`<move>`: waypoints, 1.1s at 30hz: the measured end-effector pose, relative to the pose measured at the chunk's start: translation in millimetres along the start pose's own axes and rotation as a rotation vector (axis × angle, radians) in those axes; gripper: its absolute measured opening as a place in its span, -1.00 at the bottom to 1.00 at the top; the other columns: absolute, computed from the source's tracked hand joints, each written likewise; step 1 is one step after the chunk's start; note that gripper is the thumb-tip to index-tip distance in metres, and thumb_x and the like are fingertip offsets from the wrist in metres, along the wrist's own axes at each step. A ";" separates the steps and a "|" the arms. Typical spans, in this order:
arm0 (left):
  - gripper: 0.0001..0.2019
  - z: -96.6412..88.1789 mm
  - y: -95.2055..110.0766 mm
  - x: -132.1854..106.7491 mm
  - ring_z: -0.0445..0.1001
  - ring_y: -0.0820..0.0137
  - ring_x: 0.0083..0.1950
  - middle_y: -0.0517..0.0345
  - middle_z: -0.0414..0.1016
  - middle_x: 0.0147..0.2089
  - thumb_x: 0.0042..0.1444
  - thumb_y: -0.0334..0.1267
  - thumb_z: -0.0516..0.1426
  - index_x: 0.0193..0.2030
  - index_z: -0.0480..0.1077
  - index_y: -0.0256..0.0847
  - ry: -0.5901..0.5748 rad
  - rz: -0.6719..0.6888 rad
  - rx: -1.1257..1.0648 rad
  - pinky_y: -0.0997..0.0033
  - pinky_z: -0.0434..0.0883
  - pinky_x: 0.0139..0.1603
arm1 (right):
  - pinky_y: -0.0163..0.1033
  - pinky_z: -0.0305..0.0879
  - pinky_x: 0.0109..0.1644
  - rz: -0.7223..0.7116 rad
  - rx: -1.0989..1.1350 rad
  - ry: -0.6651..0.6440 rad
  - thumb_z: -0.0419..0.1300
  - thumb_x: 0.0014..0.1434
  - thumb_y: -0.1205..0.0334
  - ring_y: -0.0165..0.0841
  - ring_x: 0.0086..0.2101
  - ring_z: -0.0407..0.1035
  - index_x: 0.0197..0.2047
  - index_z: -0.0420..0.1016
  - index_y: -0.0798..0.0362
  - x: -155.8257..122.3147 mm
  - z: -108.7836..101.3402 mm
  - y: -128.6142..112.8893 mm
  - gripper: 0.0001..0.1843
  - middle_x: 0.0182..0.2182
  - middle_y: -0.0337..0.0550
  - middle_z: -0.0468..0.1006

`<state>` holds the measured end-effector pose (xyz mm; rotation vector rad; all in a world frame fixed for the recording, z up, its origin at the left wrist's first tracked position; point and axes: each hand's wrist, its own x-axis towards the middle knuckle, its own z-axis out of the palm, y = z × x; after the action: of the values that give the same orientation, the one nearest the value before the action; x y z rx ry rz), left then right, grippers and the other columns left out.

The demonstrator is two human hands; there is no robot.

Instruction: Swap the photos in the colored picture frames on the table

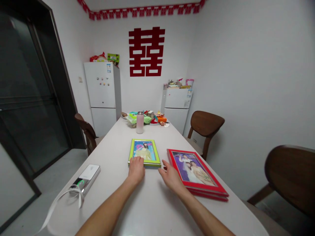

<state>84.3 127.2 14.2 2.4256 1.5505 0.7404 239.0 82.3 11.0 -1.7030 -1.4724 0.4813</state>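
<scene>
A green-framed picture (145, 151) lies flat on the white table (152, 209) in front of me. My left hand (136, 169) rests palm down with its fingertips on the near left edge of that frame. My right hand (171, 177) is open, fingers spread, just off the frame's near right corner and beside a stack of red-framed pictures (197, 173) on the right. Neither hand holds anything.
A silver power bank (86, 179) with a white cable lies at the left. A pink bottle (140, 122) and a clutter of packets stand at the far end. Wooden chairs (205, 126) flank the table; two white fridges (102, 95) stand against the back wall.
</scene>
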 end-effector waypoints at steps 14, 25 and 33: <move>-0.70 -44.7 21.5 -45.3 0.28 0.24 -0.08 0.02 0.35 -0.13 -0.06 -0.23 0.08 -0.15 0.29 -0.27 -0.136 0.046 -0.327 0.27 0.20 -0.05 | -0.32 0.29 -0.46 0.265 0.717 -0.117 0.02 -0.08 0.19 -0.32 -0.39 0.40 -0.06 0.28 0.17 -38.3 -6.8 -33.0 -0.53 -0.35 -0.10 0.52; -0.50 -91.9 50.8 -65.8 0.18 0.28 0.11 0.03 0.22 0.10 0.06 -0.10 -0.01 0.12 0.05 -0.24 -0.167 -0.022 -1.148 0.29 0.14 0.08 | -0.29 0.33 -0.23 -0.288 0.229 0.076 0.13 -0.14 0.29 -0.32 -0.23 0.35 -0.05 0.30 0.05 -104.5 -44.0 -95.9 -0.51 -0.19 -0.09 0.44; -0.61 -84.1 21.9 -95.5 0.35 0.23 -0.06 -0.07 0.38 -0.06 -0.03 -0.28 0.07 -0.03 0.17 -0.36 -0.218 -0.176 -1.310 0.26 0.29 -0.07 | -0.25 0.33 -0.28 -0.754 -0.147 -0.090 0.09 -0.26 0.45 -0.29 -0.34 0.32 -0.03 0.28 0.14 -135.6 5.2 -70.5 -0.40 -0.36 -0.03 0.40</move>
<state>28.4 22.6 65.2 1.3008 0.7197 0.9635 157.4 -45.0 32.8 -1.1055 -2.1028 0.0381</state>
